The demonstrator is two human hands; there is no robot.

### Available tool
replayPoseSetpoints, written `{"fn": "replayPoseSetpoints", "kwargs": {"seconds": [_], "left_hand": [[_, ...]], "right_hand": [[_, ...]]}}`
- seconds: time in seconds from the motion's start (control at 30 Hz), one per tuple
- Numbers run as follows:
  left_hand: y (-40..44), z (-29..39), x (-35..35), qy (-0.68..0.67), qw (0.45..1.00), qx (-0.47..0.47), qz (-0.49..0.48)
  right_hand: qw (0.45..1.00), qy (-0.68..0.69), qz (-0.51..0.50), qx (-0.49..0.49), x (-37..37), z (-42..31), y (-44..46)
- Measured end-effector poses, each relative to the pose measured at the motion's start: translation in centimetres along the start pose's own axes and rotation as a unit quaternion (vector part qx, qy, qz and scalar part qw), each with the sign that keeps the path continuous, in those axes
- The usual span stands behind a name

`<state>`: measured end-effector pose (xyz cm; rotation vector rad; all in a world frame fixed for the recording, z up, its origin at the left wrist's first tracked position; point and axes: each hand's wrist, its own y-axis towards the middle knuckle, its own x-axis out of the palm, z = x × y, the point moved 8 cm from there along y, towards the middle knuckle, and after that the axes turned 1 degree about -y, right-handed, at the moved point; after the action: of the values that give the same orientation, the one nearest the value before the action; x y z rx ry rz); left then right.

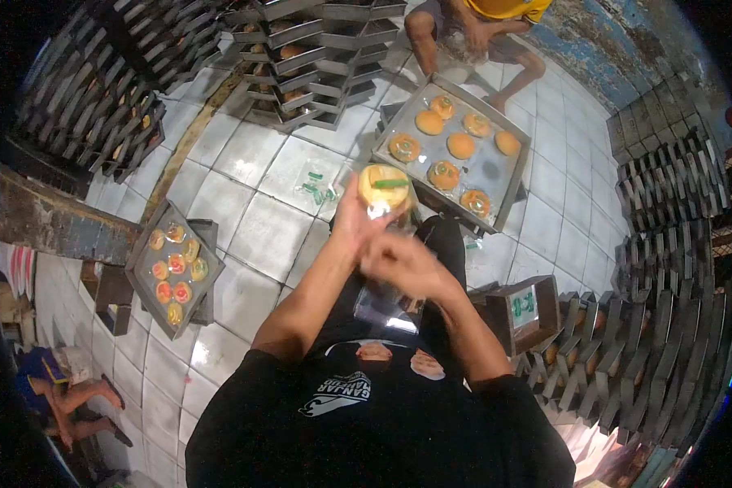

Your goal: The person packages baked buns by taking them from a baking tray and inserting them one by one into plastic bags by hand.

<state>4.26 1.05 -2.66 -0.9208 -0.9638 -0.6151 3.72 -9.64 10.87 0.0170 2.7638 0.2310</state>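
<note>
My left hand (351, 218) is closed around a round bun (385, 189) in clear plastic with a green mark on top. Just below it, my right hand (403, 264) is smeared by motion, so its fingers and anything in them cannot be made out. Clear plastic bags (386, 313) lie on my lap beneath that hand. Beyond the bun, to the right, a metal tray (486, 163) carries several golden buns, some with toppings.
Stacked metal trays (317, 65) stand ahead; more racks line both sides. At left, a smaller tray (148, 264) holds wrapped buns. Plastic packaging (317, 180) lies on the tiles. A box (525, 313) with green-printed plastic sits right. Other people sit ahead (508, 10) and lower left (65, 394).
</note>
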Motion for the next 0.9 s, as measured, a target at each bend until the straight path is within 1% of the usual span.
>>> {"fn": "replayPoseSetpoints", "kwargs": {"seconds": [0.03, 0.07, 0.1, 0.13, 0.17, 0.2, 0.23, 0.27, 0.3, 0.33, 0.37, 0.4, 0.43, 0.47, 0.53, 0.57, 0.6, 0.63, 0.67, 0.7, 0.73, 0.77, 0.8, 0.83, 0.87, 0.9], "left_hand": [[0.9, 0.9, -0.7, 0.001, 1.000, 0.029, -0.008], [0.7, 1.8, -1.0, -0.019, 0.999, 0.032, -0.001], [0.1, 2.5, -1.3, -0.019, 0.999, 0.029, 0.002], [-0.5, 3.7, -1.3, -0.013, 0.998, 0.056, 0.006], [-1.0, 4.5, -1.1, -0.008, 0.996, 0.085, 0.011], [-1.4, 4.2, -1.2, -0.032, 0.995, 0.092, 0.027], [-1.2, 3.5, -1.2, -0.032, 0.995, 0.094, 0.028], [-0.8, 2.4, -1.1, -0.027, 0.996, 0.081, 0.030], [-0.6, 1.3, -1.3, -0.023, 0.997, 0.064, 0.035], [-0.3, 0.9, -1.5, 0.031, 0.997, 0.060, 0.035], [-0.1, 1.0, -1.7, 0.032, 0.997, 0.058, 0.034], [0.1, 2.2, -1.4, 0.006, 0.996, 0.079, 0.028], [-0.3, 3.3, -1.6, -0.021, 0.995, 0.098, 0.028], [-1.3, 4.1, -1.9, -0.023, 0.994, 0.100, 0.034], [-3.4, 5.0, -1.4, 0.017, 0.997, 0.076, 0.030], [-4.4, 4.9, -0.6, 0.038, 0.997, 0.060, 0.025], [-5.9, 3.1, 1.4, -0.008, 0.999, 0.046, -0.019], [-7.6, 1.3, 3.0, -0.013, 1.000, 0.011, -0.014], [-8.0, 0.5, 3.1, -0.027, 0.997, -0.038, -0.060], [-8.7, -0.4, 2.5, -0.041, 0.990, -0.093, -0.099], [-7.9, -0.5, 1.0, -0.039, 0.990, -0.099, -0.096], [-5.5, 1.7, -1.0, 0.130, 0.990, 0.033, -0.044], [-4.7, 3.8, -1.6, 0.287, 0.943, 0.167, 0.012], [-4.8, 3.8, -0.9, 0.283, 0.943, 0.174, 0.009], [-5.3, 3.4, 0.6, 0.338, 0.926, 0.166, -0.017], [-5.5, 3.1, 2.0, 0.393, 0.904, 0.161, -0.041]], "right_hand": [[0.979, 0.166, -0.120, 0.024, 1.8, -1.7, -0.6], [0.978, 0.169, -0.118, 0.025, 2.1, -2.5, -1.3], [0.946, 0.284, -0.156, 0.026, 3.0, -3.6, -2.3], [0.899, 0.392, -0.192, 0.025, 3.5, -4.4, -2.9], [0.953, 0.296, -0.052, -0.035, 1.1, -1.2, -1.9], [0.977, 0.202, 0.064, 0.014, -0.6, 0.4, -1.1], [0.977, 0.104, 0.179, 0.060, -2.4, 1.6, -0.6], [0.977, 0.105, 0.178, 0.057, -2.2, 2.7, 0.3], [0.990, 0.039, 0.133, 0.037, -1.3, 3.1, 1.3], [0.995, -0.028, 0.090, 0.017, -0.3, 3.1, 1.5], [0.995, -0.028, 0.092, 0.017, -0.6, 3.0, 0.2], [0.992, 0.122, -0.005, 0.036, 0.2, 1.5, -0.8], [0.955, 0.272, -0.105, 0.058, 1.4, 0.2, -2.1], [0.953, 0.277, -0.108, 0.060, 1.2, 0.0, -2.9], [0.966, 0.231, -0.033, 0.114, -0.4, 1.1, -4.1], [0.966, 0.169, 0.146, 0.133, -2.3, 3.0, -3.2], [0.972, -0.070, 0.222, 0.043, -4.3, 1.0, -2.9], [0.909, -0.305, 0.280, -0.055, -5.0, -1.7, -2.7], [0.923, -0.260, 0.274, -0.074, -4.6, -2.5, -2.8], [0.925, -0.255, 0.274, -0.069, -4.2, -2.4, -3.0], [0.929, -0.258, 0.258, -0.058, -3.9, -2.0, -2.8], [0.932, -0.266, 0.240, -0.057, -4.2, -1.6, -2.2], [0.942, -0.231, 0.241, 0.020, -5.3, 0.9, -1.6], [0.942, -0.236, 0.238, 0.014, -5.5, 2.3, -1.5], [0.945, -0.166, 0.271, 0.073, -6.4, 5.1, -1.6], [0.940, -0.095, 0.301, 0.128, -7.2, 6.2, -0.8]]}}
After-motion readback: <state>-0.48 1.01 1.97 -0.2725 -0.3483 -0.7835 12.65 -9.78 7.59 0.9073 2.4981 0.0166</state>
